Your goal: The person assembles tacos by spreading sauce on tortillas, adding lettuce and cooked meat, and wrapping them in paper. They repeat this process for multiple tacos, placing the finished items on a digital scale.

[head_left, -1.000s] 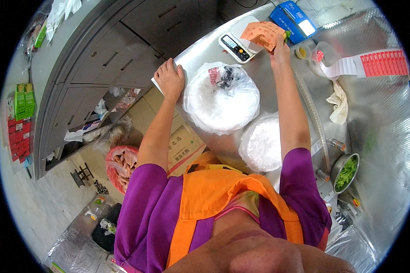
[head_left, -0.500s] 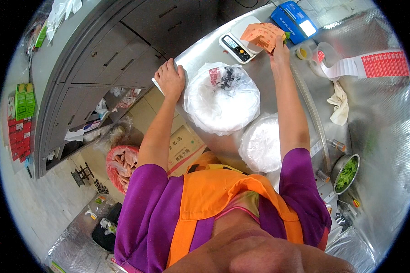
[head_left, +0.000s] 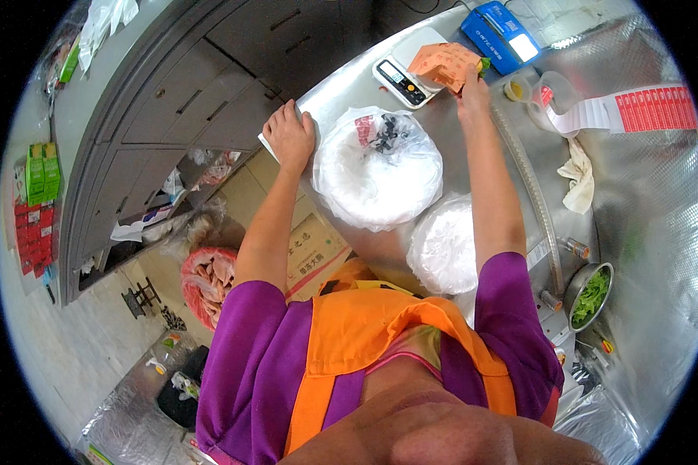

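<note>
Left hand (head_left: pixel 289 138) on counter edge (head_left: pixel 341 89), left of bagged bowl (head_left: pixel 378 169); right hand (head_left: pixel 471 84) beyond it, gripped cloth (head_left: pixel 444 63) beside scale (head_left: pixel 408 68).

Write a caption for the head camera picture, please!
Right hand holds an orange cloth by a small scale; left hand rests at the steel counter edge.

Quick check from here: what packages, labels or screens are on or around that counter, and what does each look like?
Kitchen scale: white, small dark screen, far counter edge.
Orange paper: crumpled, held by right hand over the scale.
Blue box: rectangular, behind the scale.
Label strip: red and white, far right.
Cardboard box: brown, on the floor.
</note>
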### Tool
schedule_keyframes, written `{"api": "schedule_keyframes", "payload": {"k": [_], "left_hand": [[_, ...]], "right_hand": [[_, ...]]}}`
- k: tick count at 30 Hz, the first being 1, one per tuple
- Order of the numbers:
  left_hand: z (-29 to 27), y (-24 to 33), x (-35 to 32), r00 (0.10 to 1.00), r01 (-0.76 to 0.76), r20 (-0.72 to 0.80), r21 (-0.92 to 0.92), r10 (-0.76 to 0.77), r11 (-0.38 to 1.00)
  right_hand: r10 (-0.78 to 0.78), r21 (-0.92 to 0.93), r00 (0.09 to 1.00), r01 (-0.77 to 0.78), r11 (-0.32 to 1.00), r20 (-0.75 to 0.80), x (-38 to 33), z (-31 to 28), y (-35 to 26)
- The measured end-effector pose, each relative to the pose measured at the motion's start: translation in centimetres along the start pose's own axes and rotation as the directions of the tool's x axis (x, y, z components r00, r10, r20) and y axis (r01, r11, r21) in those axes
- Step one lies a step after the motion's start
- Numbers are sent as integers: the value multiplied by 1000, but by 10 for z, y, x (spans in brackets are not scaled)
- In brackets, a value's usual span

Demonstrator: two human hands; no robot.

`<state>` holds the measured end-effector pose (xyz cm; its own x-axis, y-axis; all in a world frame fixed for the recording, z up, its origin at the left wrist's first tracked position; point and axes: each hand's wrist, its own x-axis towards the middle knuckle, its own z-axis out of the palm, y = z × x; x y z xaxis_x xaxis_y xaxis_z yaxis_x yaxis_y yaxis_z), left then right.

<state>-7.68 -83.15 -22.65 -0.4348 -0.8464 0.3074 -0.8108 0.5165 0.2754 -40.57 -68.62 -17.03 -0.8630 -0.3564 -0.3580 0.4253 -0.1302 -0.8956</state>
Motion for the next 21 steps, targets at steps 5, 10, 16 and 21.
{"api": "schedule_keyframes", "payload": {"k": [5, 10, 16, 21], "left_hand": [[-1, 2, 1, 1000, -1, 15, -5, 1, 1000], [-1, 2, 1, 998, 36, 49, -20, -35, 999], [-2, 0, 0, 997, 36, 64, -21, -34, 999], [-1, 2, 0, 998, 31, 48, -35, -29, 999]], "right_hand": [[-15, -83, 997, 9, 997, -75, 7, 1, 18], [9, -48, 994, -14, 999, -111, 7, 2, 31], [136, -42, 988, -139, 989, -73, -4, 13, 12], [150, 103, 988, -153, 983, 32, 4, 4, 13]]}}
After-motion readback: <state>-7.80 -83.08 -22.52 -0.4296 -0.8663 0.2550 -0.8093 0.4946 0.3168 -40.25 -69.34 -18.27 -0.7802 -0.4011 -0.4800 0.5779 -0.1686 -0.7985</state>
